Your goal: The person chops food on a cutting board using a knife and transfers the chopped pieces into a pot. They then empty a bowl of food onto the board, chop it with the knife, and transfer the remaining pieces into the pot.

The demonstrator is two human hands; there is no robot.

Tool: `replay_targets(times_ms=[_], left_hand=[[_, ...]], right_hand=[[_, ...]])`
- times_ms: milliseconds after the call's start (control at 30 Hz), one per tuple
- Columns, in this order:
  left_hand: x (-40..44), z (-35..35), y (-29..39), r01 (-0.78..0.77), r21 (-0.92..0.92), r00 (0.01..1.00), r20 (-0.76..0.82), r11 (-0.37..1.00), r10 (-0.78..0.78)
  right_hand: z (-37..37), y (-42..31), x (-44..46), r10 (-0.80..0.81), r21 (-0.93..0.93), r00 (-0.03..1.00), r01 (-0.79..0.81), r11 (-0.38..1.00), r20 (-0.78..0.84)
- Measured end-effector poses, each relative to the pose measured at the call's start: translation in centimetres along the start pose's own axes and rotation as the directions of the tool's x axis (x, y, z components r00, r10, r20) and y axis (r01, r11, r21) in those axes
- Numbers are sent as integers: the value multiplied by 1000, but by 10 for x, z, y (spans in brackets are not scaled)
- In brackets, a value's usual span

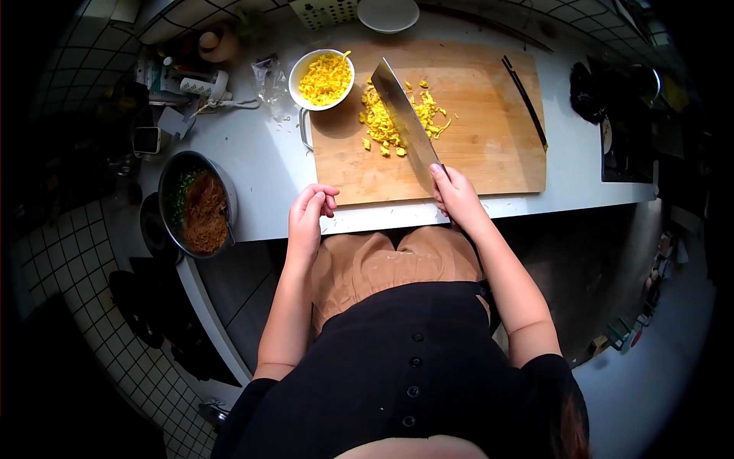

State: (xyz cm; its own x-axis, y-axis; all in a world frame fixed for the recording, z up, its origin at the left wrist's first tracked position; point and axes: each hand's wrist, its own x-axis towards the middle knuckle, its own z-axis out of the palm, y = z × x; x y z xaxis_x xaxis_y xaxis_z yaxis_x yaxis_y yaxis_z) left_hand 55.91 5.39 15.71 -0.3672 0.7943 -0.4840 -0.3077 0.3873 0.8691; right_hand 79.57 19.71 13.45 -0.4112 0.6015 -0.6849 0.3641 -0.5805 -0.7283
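Near the middle of the wooden cutting board [489, 138], toward its far side, lies chopped yellow food [380, 122]: bright, cut into small uneven bits and short shreds, heaped loosely, with larger lumps at the near left and stray crumbs to the right. Across the heap slants a broad steel cleaver [405, 111], its far end pointing up and left; whether the blade touches the board I cannot tell. The right hand [457, 195] grasps the cleaver at its handle end, thumb along the side. The left hand [308, 214], released and loosely curled, is by the board's near left corner. Beyond that side, a white bowl [295, 85] holds more of the same yellow shreds. Along the board's right edge rest 2 dark chopsticks [525, 102]. Farther left on the white counter [264, 176], a dark pot [230, 200] contains brown shredded food [205, 214] beside chopped greens [181, 197]. Crumpled clear plastic [269, 83] lies near the bowl.
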Motion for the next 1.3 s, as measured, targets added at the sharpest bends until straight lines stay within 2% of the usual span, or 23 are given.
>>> replay_targets(times_ms=[133,300,500,633,733,867,967,1067,1100,1200,1267,1300], left_hand=[[-4,-4,1,-1,6,1000,-3,1000,1],[-6,-12,0,0,-15,999,-36,1000,0],[-7,-15,-1,-2,5,999,-32,1000,2],[-5,-13,-2,3,21,1000,-6,1000,-3],[-4,-9,-1,5,31,1000,0,1000,-5],[-6,-9,0,-12,24,1000,4,1000,12],[-8,-12,-2,-16,22,1000,-3,1000,16],[-11,-12,-3,-13,24,1000,-23,1000,14],[-12,-12,-2,-12,17,1000,-29,1000,13],[-16,-10,-2,-5,0,998,-60,1000,5],[-18,-10,-4,-3,-6,997,-81,1000,2],[-19,-10,-5,-4,-8,996,-90,1000,3]], right_hand=[[7,18,9,-35,-34,995,32,999,-91],[-22,21,7,27,27,981,-22,999,-191],[-51,23,1,-24,27,961,32,999,-277],[-20,18,-15,-16,91,984,33,995,-179],[-3,23,-15,-74,-7,991,73,997,-108],[0,26,-16,-138,-323,990,124,938,-22],[-6,17,-17,-106,-483,988,148,863,113],[-12,8,-11,-111,-601,980,188,777,162],[-17,3,-7,-58,-643,981,165,747,185],[-33,-1,13,-72,-675,972,209,707,225],[-45,-8,24,-34,-717,979,170,676,200],[-51,-8,31,-79,-709,977,199,677,199]])
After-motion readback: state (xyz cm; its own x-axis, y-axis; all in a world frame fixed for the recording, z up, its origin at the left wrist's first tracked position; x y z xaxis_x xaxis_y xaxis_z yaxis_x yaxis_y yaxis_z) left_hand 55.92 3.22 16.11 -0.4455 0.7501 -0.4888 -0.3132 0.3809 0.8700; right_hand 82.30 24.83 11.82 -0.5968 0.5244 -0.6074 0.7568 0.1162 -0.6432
